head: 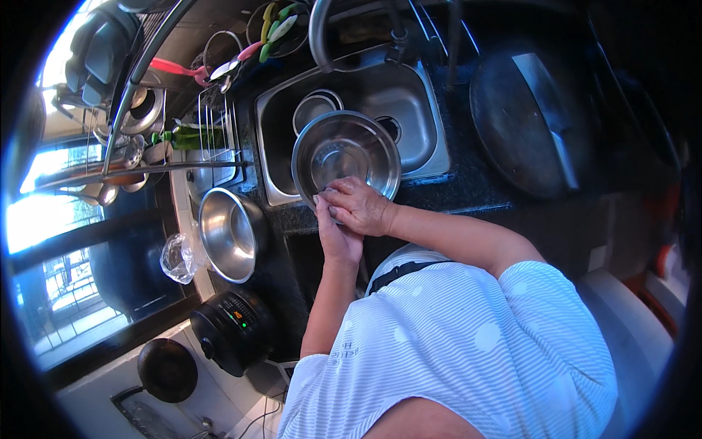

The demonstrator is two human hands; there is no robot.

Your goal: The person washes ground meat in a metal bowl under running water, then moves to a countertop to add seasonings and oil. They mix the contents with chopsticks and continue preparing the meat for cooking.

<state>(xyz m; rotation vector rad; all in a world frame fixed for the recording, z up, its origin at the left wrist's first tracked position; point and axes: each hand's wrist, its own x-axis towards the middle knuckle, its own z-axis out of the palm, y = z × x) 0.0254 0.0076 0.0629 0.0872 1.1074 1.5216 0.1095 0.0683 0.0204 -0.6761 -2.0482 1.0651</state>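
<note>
My left hand [339,237] is raised at the near rim of a steel bowl [386,159], its fingers pointing away from me. My right hand [359,207] lies across its fingers with its own fingers bent, and the two touch. Whether anything small is between them is hidden, and so is whether they touch the rim. The bowl rests over the steel sink [419,104], partly covering a smaller round metal container [312,112] in the basin. A curved metal faucet [320,38] stands behind the sink.
Left of the sink is another steel bowl [227,236], with a clear plastic bag [179,258] beside it and a black electric cooker [233,332] nearer me. A cleaver [540,104] lies on a round dark board [504,126] at right. A dish rack [219,137] stands at left.
</note>
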